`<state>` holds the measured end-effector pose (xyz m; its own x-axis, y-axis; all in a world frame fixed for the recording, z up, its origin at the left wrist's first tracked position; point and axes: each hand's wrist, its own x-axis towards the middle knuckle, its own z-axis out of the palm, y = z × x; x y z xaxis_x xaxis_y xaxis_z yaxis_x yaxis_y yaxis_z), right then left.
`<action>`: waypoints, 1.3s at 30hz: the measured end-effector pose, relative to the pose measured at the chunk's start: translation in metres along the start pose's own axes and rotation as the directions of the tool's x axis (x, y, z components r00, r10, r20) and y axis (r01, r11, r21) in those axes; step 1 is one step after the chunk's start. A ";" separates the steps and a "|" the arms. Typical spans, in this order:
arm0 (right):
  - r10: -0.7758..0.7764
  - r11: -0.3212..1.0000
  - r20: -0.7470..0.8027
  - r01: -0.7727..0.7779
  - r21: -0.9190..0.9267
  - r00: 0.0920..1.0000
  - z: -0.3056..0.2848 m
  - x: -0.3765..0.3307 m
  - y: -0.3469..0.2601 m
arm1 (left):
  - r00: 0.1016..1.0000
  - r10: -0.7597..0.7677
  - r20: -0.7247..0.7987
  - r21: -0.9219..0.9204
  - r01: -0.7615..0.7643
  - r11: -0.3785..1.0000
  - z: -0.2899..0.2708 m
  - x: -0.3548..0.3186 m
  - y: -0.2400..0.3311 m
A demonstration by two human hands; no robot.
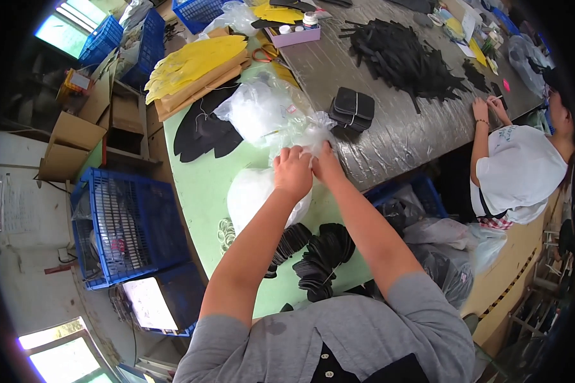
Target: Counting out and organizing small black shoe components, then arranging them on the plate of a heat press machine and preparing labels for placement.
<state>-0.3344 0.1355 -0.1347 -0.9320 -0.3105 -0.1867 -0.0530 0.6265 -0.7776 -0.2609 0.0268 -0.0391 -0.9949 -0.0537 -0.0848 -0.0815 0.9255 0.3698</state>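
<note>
Both my hands are together at the table's middle, on a crumpled clear plastic bag [257,110]. My left hand [292,173] has its fingers bent down and gripping the bag's gathered edge. Close beside it, my right hand [326,166] pinches the same plastic. Under my forearms lies a white bag [243,196]. Nearer to me are stacks of black rounded pieces [318,260], and a coil of pale rings [226,233] lies by my left forearm. A tied bundle of black pieces [352,108] sits just beyond my right hand.
Yellow cut pieces [198,60] and black flat pieces [206,131] lie at the far left. A lilac box [294,37] holds small bottles. Black strips [402,54] are heaped on the grey surface. At right, a co-worker [521,159] works. Blue crates [124,226] stand at left.
</note>
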 end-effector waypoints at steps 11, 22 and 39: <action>-0.063 0.983 -0.141 0.037 -0.179 0.988 0.029 -0.004 -0.032 | 0.997 0.077 -0.022 -0.209 -0.080 0.975 0.037 0.004 -0.085; -0.298 0.909 -0.112 0.246 -0.338 0.948 0.010 0.000 -0.016 | 0.983 -0.095 -0.160 -0.350 0.034 0.936 -0.071 -0.196 -0.041; -0.699 0.714 0.245 0.637 0.290 0.672 -0.025 -0.271 -0.112 | 0.737 -0.580 0.347 -0.893 0.072 -0.444 0.010 -0.344 -0.057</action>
<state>-0.0846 0.1676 0.0184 -0.5013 -0.8217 0.2711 -0.5279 0.0422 -0.8482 0.0864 -0.0037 -0.0402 -0.6658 -0.4459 -0.5982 -0.0878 -0.7494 0.6562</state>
